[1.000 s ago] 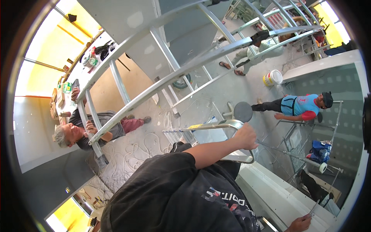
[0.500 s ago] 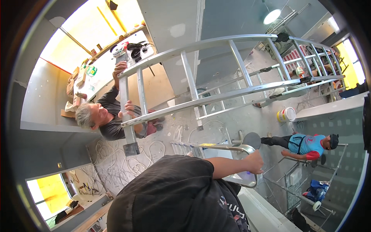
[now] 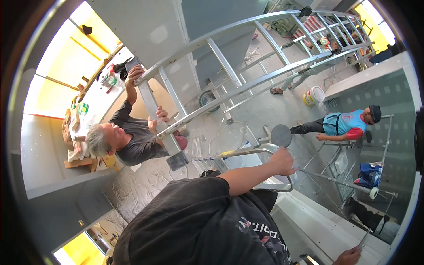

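Observation:
My left hand point(image 3: 281, 161) is closed round the looped top rail of an aluminium stepladder point(image 3: 259, 146) in front of me, my forearm crossing the view. At the lower right edge my right hand point(image 3: 348, 256) is closed on a thin metal tool point(image 3: 365, 237), its head too small to name. Beyond my left hand, a long aluminium ladder point(image 3: 229, 66) spans the view. A co-worker in a dark T-shirt point(image 3: 138, 145) grips its near end with two hands.
A worker in blue point(image 3: 338, 123) is beside metal scaffolding point(image 3: 355, 185); another person point(image 3: 291, 84) is behind the ladder. A white bucket point(image 3: 313, 94), tangled cables point(image 3: 137, 187) and a cluttered table point(image 3: 88, 110) surround me. A white ledge point(image 3: 300, 205) runs at lower right.
The co-worker and the long ladder's near end have moved rightward and higher in the view, closer to my left hand. My left hand still grips the stepladder; the camera's view has shifted slightly.

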`<action>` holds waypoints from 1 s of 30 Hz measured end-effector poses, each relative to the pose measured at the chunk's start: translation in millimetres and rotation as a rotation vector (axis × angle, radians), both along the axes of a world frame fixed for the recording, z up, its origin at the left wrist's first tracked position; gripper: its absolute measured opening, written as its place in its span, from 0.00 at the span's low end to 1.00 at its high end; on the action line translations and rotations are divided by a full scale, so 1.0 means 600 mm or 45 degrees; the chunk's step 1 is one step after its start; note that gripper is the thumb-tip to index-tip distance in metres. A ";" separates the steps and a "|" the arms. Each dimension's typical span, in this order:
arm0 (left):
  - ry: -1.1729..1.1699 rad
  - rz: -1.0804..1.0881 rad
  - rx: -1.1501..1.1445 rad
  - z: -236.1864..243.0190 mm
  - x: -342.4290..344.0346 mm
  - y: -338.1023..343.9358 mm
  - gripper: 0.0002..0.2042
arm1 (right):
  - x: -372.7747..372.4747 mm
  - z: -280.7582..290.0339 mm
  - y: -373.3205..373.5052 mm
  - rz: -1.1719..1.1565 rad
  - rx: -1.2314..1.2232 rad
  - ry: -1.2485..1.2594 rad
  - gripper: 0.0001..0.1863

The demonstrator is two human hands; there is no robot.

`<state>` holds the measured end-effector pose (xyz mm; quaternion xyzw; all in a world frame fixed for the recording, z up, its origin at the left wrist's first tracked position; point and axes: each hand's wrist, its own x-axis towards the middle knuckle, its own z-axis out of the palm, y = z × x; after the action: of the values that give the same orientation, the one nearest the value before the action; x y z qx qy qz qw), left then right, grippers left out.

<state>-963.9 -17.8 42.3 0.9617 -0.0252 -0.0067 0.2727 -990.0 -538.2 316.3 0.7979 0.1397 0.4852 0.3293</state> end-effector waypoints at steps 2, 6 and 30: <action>0.031 -0.007 -0.006 0.004 -0.039 0.006 0.28 | -0.037 0.000 0.007 -0.011 -0.009 -0.011 0.14; -0.061 -0.078 -0.016 0.009 -0.090 -0.001 0.28 | -0.143 -0.044 -0.147 -0.131 0.205 0.072 0.13; -0.101 -0.267 0.190 0.130 -0.362 0.048 0.36 | -0.436 0.118 0.042 0.217 0.540 0.186 0.25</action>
<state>-1181.4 10.8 120.3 0.9709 -0.1358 0.0009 0.1971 -1251.6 -513.1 387.0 0.8675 0.1249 0.4707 0.1014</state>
